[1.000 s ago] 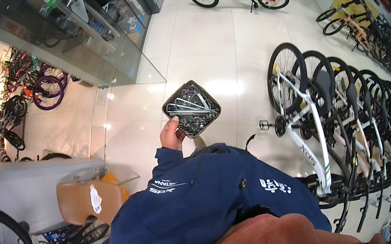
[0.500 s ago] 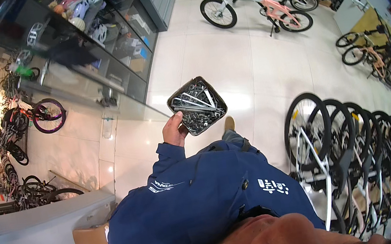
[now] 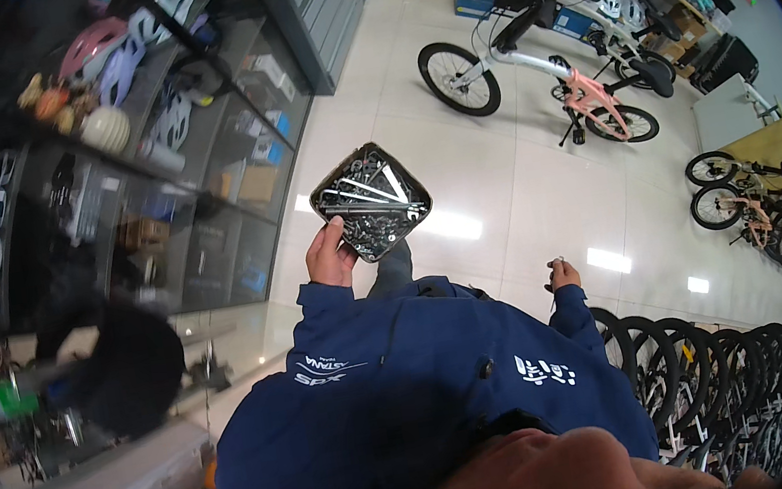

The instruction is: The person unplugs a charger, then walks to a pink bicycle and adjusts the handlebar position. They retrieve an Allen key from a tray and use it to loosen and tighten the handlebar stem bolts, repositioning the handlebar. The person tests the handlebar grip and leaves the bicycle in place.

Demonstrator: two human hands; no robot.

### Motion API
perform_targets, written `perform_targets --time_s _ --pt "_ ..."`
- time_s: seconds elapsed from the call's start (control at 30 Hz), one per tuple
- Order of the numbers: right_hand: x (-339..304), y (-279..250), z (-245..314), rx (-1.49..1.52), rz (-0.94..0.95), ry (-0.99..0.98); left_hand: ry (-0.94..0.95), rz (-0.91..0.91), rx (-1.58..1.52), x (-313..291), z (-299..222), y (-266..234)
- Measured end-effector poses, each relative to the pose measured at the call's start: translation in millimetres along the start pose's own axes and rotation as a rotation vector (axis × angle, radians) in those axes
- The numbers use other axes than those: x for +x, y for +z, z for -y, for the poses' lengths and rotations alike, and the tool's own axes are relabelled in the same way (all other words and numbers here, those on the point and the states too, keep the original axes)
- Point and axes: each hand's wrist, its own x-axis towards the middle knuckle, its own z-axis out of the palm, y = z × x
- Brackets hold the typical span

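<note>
Metal parts fill the black square tray [image 3: 372, 202], a jumble of silver wrenches and small fittings, carried out in front of the person's chest above the pale tiled floor [image 3: 505, 197]. Their left hand [image 3: 330, 256] grasps the tray at its near left corner, thumb up on the rim and fingers hidden beneath. Their right hand [image 3: 563, 272] hangs lower on the right, well apart from the tray, closed around a small thin metal piece whose tip pokes out above the knuckles; it is too small to tell what it is. Both arms wear the sleeves of a dark blue jacket [image 3: 413, 393].

On the far left stands a glass display cabinet [image 3: 197, 162] with helmets and boxed goods on its shelves. Farther off, to the right, a white and black bicycle [image 3: 524, 52] and a small pink bicycle [image 3: 602, 101] stand on the floor. Along the near right a row of bicycle wheels [image 3: 723, 367] lines up close together.
</note>
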Motion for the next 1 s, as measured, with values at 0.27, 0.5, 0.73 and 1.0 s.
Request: perform_targets --time_s 0.27,0.5,0.73,1.0 --pt "29.8 117.6 33.6 -0.441 0.070 0.354 -0.084 0.056 0.106 213.2 -94.6 91.3" --pt "76.7 222.9 130.3 -0.294 0.036 0.405 -0.132 0.106 0.097 391.0 -166.5 140.7" --pt "256.7 296.6 255.3 -0.325 0.112 0.359 -0.097 0.049 0.096 568.6 -203.7 227.3" --pt "469.9 345.9 448.4 -0.108 0.058 0.220 -0.052 -0.055 0.040 740.6 -250.5 299.7"
